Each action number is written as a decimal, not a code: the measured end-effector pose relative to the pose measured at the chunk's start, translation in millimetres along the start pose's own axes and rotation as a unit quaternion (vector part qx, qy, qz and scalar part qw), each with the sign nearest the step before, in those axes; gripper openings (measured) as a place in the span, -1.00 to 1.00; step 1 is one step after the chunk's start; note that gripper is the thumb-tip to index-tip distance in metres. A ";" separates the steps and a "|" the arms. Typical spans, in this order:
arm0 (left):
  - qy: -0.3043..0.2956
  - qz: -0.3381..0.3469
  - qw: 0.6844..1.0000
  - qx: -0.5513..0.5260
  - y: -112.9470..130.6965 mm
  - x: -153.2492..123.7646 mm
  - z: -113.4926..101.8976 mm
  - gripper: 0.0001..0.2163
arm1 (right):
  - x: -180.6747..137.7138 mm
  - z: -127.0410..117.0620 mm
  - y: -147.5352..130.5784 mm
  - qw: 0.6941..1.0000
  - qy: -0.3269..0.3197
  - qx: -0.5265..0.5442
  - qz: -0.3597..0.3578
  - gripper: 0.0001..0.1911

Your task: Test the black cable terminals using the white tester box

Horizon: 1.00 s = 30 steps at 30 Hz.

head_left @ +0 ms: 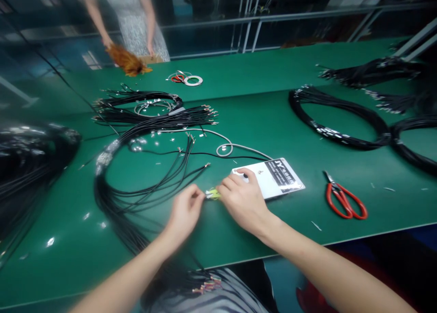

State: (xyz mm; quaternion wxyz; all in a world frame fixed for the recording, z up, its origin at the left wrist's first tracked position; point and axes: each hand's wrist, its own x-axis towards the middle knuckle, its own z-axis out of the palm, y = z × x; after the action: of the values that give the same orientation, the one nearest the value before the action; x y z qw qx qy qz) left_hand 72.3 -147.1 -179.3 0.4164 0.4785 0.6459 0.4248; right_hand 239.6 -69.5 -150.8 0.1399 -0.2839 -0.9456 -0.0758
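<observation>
My left hand [186,209] is closed in a pinch on what looks like a thin cable end, mostly hidden by the fingertips. Just beyond those fingertips is a small yellow-green piece [214,194] with a whitish tip. My right hand [241,199] curls its fingers over the other side of this piece and covers the left part of a flat white box [269,191] with a black printed label. What its fingers grip is hidden. A bundle of black cables [102,181] curves round to the left of my hands, several stripped ends pointing toward them.
Red-handled cutters [346,201] lie at the right. Coiled black cables [341,135] lie behind them, and more cables [34,163] are at the left. A tape ring [193,80] is at the back. Across the table, a person's hand [108,42] holds something brown and fluffy [126,60].
</observation>
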 end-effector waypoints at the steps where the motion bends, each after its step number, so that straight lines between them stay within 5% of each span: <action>1: 0.001 0.002 1.000 0.005 0.4 0.1 0.1 -0.81 | 0.0 0.3 -0.9 1.000 -0.001 0.001 0.001 -0.87; 7: -0.001 0.003 1.000 0.029 2.0 1.9 -1.1 -0.82 | -5.5 -9.6 -1.1 0.999 0.019 0.043 0.017 -0.89; 14: -0.001 0.020 0.999 0.033 3.2 1.8 -2.9 -0.83 | -67.9 -27.6 13.8 0.953 0.219 0.109 0.180 -0.78; 19: 0.008 0.028 0.999 0.045 0.2 1.5 -1.2 -0.82 | -97.7 -13.8 5.0 0.959 0.191 0.127 0.163 -0.69; 30: 0.036 0.015 0.999 0.029 -5.0 -10.0 -24.2 -0.80 | -97.0 2.5 3.1 0.949 0.244 0.088 0.180 -0.58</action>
State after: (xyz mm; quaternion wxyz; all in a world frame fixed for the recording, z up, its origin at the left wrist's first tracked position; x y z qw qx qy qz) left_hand 50.1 -161.3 -175.7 0.3725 0.4846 0.6649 0.4293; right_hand 318.3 -116.4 -182.9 0.4024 -0.4088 -0.8185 -0.0326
